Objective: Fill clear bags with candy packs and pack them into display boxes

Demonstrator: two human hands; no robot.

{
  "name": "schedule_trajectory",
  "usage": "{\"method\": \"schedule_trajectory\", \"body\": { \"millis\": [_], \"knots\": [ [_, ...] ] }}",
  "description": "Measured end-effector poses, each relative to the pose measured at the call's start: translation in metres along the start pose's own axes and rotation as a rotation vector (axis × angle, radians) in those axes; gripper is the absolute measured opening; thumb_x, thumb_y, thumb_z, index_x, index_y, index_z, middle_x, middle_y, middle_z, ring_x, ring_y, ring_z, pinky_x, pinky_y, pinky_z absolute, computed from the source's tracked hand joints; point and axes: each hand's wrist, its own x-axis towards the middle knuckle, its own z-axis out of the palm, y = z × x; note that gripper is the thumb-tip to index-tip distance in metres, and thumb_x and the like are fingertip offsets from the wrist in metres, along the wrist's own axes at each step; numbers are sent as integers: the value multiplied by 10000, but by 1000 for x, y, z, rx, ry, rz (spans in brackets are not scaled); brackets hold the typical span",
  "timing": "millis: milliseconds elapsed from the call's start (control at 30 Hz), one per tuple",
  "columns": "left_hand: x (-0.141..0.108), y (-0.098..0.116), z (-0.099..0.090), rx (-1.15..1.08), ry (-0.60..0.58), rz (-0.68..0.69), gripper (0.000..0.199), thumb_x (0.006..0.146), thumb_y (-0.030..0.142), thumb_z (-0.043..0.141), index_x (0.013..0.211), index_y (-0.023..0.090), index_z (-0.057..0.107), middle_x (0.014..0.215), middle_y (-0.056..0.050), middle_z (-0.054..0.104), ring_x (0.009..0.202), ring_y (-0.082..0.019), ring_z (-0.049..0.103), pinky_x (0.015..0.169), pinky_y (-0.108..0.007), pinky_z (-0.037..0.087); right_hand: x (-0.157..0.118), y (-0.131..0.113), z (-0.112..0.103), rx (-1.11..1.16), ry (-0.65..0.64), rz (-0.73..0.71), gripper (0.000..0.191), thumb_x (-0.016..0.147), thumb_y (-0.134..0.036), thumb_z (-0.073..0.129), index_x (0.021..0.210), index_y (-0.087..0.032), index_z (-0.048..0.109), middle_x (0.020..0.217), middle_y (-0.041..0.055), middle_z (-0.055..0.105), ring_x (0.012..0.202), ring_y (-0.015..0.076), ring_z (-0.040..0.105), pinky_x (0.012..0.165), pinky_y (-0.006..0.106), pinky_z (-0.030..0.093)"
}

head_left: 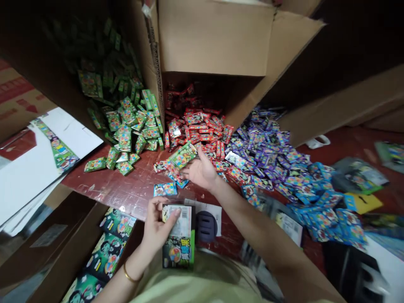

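holding a glossy green packet (pixel 182 155), a flat rectangular package (pixel 179 243)

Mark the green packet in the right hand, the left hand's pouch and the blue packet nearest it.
Green packet (pixel 183 155), head view: middle of its face.
Pouch (pixel 179 244), head view: its printed side.
Blue packet (pixel 165 189), head view: its centre.

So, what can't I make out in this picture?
All in the head view:
Fine print on the printed pouch: too small, partly covered by the left hand.
Rear of the green packet pile: lost in shadow.
Lowest dark-green package: cut off by the bottom edge.
Far-right packet: blurred, cut off by the right edge.
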Motion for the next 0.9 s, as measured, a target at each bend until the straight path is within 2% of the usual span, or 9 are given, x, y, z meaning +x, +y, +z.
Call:
{"method": "schedule_trajectory", "body": {
  "millis": [67, 167, 267, 367, 533, 633, 733, 833, 900],
  "knots": [
    [5, -1, 7, -12, -38, -23, 363, 781, 308, 737, 1017, 243, 469, 826, 29, 557, 691, -123, 572, 630, -230, 471, -27, 1, -14, 7, 160, -5, 595, 880, -689, 402, 908, -140, 629, 820, 114, 718, 778, 209, 699, 637, 307, 561],
    [12, 1, 22, -34, -114, -50, 380, 781, 334, 734, 1023, 245, 455, 765, 47, 557, 635, -118, 564, 585, -224, 462, -58, 4, -26, -133, 376, -167, 495, 775, -631, 636, 916, -156, 628, 814, 69, 718, 767, 185, 692, 687, 300, 564],
    [18, 8, 41, -34, -175, -81, 394, 790, 359, 722, 1039, 243, 440, 749, 45, 576, 623, -127, 577, 573, -236, 469, -82, -3, -30, -358, 449, -351, 472, 681, -506, 776, 992, -188, 618, 872, 32, 706, 839, 166, 675, 787, 296, 550],
    [23, 14, 60, 7, -188, -52, 402, 789, 370, 721, 1045, 237, 442, 729, 54, 540, 599, -114, 541, 561, -228, 445, -98, -17, -27, -480, 509, -510, 565, 662, -409, 810, 1127, -235, 542, 825, -6, 677, 786, 144, 659, 772, 291, 549],
    [14, 13, 80, 111, -271, -5, 399, 807, 348, 708, 1098, 230, 461, 747, 48, 481, 658, -118, 525, 580, -224, 425, -108, -28, -24, -451, 688, -671, 435, 641, -418, 823, 944, -233, 570, 877, 29, 695, 823, 161, 675, 834, 337, 559],
    [3, 11, 82, 93, -310, -26, 434, 805, 337, 711, 1129, 229, 442, 880, -3, 567, 808, -159, 597, 672, -264, 481, -116, -20, -28, -458, 548, -538, 369, 621, -414, 832, 869, -214, 646, 845, 34, 714, 786, 166, 688, 823, 363, 572],
    [-5, 10, 78, 28, -320, -35, 440, 816, 315, 702, 1125, 242, 398, 905, -5, 599, 802, -157, 624, 687, -282, 507, -130, -8, -35, -512, 368, -380, 299, 634, -387, 828, 827, -189, 716, 816, 40, 731, 742, 166, 693, 756, 354, 580],
    [-8, 9, 74, 0, -288, -43, 483, 809, 307, 712, 1142, 252, 366, 842, 15, 606, 728, -153, 641, 653, -288, 525, -144, -1, -41, -630, 308, -372, 251, 689, -368, 797, 860, -187, 759, 858, 55, 738, 784, 170, 685, 735, 335, 565],
    [-8, 8, 72, -10, -289, -61, 558, 807, 313, 715, 1220, 257, 343, 928, -24, 632, 796, -176, 666, 711, -329, 552, -150, -2, -41, -706, 266, -404, 240, 733, -358, 766, 918, -206, 768, 887, 55, 730, 817, 166, 671, 746, 329, 551]
  ]
}}
